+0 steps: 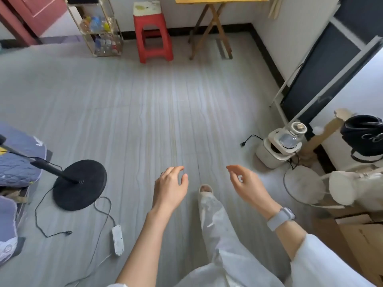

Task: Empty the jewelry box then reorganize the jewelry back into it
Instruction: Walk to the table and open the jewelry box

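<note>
Both hands hang out in front over bare floor [145, 112]; the left hand [171, 186] has its fingers loosely curled around nothing, and the right hand [246, 183], with a watch [280, 218] on its wrist, is likewise relaxed and empty; held this way they look like the hands of someone walking or balancing, not working, and one foot [205, 189] is stepping forward between them.

The jewelry box is nowhere in view, nor any jewelry; so the task's thing must lie outside the frame, and I judge the person is on the way to it or away from it; which, I cannot tell.

Around the walls stand a red stool [153, 38], a folding table [215, 27] cut off at the top edge, and a wire rack [99, 30] of small bottles too blurred to name; a black fan base [79, 184] sits left with its cord trailing near a power strip [117, 239]; a blender [279, 146] and a dark bag [362, 137] crowd the right edge, partly cropped.
</note>
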